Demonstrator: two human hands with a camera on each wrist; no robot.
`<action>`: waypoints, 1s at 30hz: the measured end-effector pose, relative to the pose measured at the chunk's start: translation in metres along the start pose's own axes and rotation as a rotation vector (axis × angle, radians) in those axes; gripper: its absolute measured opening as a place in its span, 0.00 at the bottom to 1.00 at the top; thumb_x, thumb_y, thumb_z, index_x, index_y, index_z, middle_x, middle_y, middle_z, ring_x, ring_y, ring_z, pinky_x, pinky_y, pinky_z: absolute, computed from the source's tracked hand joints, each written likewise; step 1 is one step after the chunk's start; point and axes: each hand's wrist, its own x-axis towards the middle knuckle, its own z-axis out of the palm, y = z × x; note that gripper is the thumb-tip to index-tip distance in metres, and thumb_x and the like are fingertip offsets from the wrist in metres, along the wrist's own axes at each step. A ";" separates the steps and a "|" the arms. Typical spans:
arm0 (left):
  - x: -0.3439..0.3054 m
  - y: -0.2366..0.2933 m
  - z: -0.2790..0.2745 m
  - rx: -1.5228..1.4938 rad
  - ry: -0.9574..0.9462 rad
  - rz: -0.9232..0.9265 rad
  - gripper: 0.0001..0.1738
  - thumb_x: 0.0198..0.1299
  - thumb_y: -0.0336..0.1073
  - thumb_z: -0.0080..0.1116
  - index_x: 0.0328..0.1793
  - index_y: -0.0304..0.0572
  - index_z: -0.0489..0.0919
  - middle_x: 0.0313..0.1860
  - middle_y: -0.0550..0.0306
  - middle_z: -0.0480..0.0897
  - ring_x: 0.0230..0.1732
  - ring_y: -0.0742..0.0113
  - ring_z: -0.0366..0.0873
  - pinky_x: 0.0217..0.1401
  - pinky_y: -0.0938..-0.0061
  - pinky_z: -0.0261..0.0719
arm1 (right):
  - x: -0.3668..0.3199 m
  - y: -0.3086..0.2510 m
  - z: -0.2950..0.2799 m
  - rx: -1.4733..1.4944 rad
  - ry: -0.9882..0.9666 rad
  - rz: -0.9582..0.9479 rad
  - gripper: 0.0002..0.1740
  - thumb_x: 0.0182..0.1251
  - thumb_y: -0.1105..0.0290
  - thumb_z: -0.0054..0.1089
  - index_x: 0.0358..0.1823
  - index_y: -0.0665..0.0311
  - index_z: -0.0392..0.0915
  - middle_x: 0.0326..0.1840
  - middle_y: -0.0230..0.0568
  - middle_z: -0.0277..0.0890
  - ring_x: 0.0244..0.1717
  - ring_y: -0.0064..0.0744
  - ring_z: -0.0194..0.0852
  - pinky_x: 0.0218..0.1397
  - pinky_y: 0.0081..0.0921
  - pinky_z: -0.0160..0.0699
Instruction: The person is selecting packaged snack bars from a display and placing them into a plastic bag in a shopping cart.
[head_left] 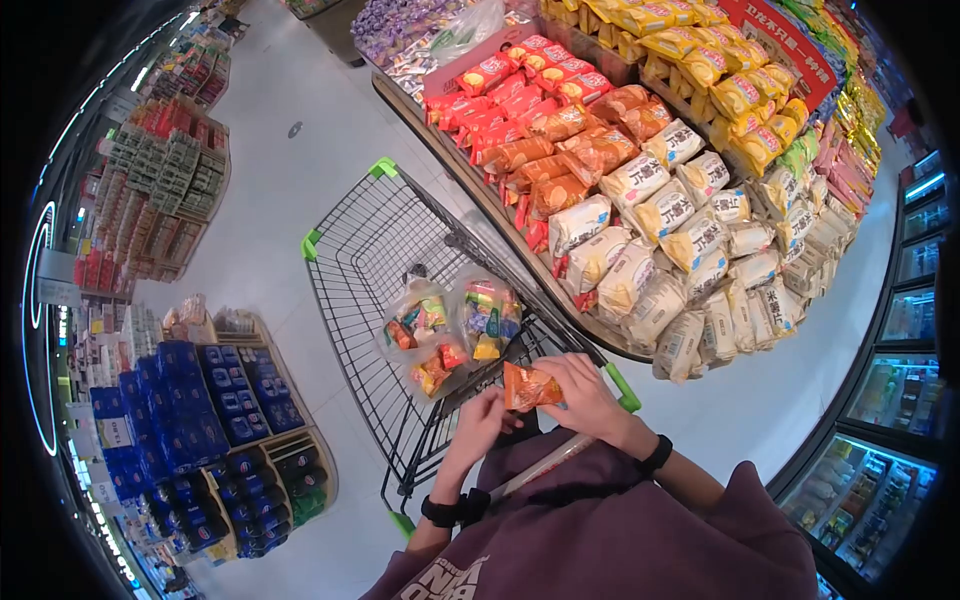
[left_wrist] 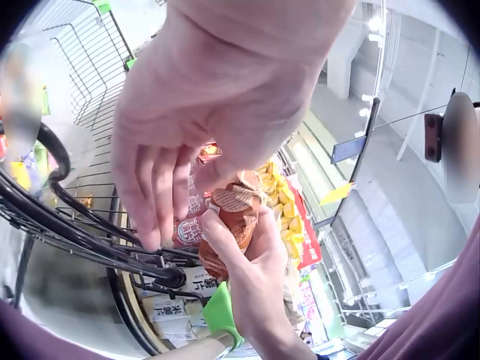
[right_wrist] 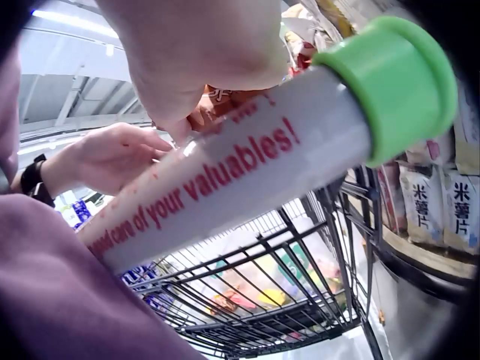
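Observation:
An orange-brown snack packet [head_left: 530, 387] is gripped by my right hand [head_left: 588, 398], whose thumb lies along it in the left wrist view. My left hand [head_left: 478, 428] is beside the packet's other end; its fingers [left_wrist: 161, 195] hang loosely bent with nothing seen between them. Whether its thumb touches the packet I cannot tell. Both hands are above the cart's handle [head_left: 545, 462]. In the right wrist view the handle [right_wrist: 247, 165] hides part of the packet [right_wrist: 225, 105]. Below, filled clear plastic bags [head_left: 425, 335] lie in the wire cart [head_left: 350, 290].
At the right, a display holds white packets [head_left: 668, 215], red packets [head_left: 495, 110] and yellow packets [head_left: 740, 95], its edge [head_left: 470, 185] close beside the cart. Blue goods [head_left: 165, 400] are stacked at the left. Lit refrigerators [head_left: 870, 490] line the far right. Pale floor [head_left: 290, 180] lies ahead.

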 end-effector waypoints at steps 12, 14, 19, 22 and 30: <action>0.005 0.008 -0.002 1.000 -0.461 0.422 0.14 0.55 0.32 0.65 0.46 0.35 0.79 0.31 0.43 0.84 0.38 0.42 0.83 0.46 0.57 0.78 | 0.055 0.005 0.042 -0.069 0.064 -0.063 0.37 0.47 0.70 0.73 0.62 0.66 0.70 0.59 0.48 0.75 0.58 0.51 0.72 0.64 0.43 0.68; 0.008 0.009 -0.014 1.065 -0.415 0.486 0.11 0.54 0.30 0.62 0.43 0.36 0.77 0.27 0.45 0.83 0.36 0.44 0.83 0.45 0.55 0.78 | 0.072 0.007 0.051 -0.073 0.101 -0.081 0.36 0.48 0.69 0.73 0.61 0.66 0.70 0.58 0.49 0.75 0.57 0.51 0.72 0.63 0.43 0.68; 0.014 0.020 -0.039 1.215 -0.358 0.530 0.12 0.55 0.31 0.61 0.45 0.34 0.76 0.26 0.43 0.83 0.36 0.43 0.84 0.45 0.53 0.77 | 0.106 0.003 0.062 -0.080 0.158 -0.082 0.35 0.50 0.69 0.74 0.61 0.65 0.70 0.56 0.49 0.76 0.56 0.51 0.73 0.62 0.42 0.70; 0.021 0.028 -0.051 1.243 -0.375 0.523 0.15 0.53 0.29 0.63 0.46 0.31 0.75 0.29 0.40 0.83 0.38 0.42 0.83 0.46 0.54 0.78 | 0.124 0.005 0.072 -0.086 0.198 -0.091 0.33 0.51 0.69 0.74 0.60 0.65 0.71 0.54 0.49 0.76 0.55 0.51 0.73 0.60 0.42 0.70; 0.040 0.054 -0.079 1.313 -0.443 0.498 0.25 0.42 0.25 0.69 0.48 0.28 0.72 0.32 0.38 0.82 0.42 0.39 0.82 0.47 0.53 0.78 | 0.163 0.004 0.099 -0.110 0.264 -0.101 0.33 0.51 0.68 0.73 0.59 0.65 0.71 0.50 0.49 0.76 0.54 0.50 0.73 0.59 0.42 0.70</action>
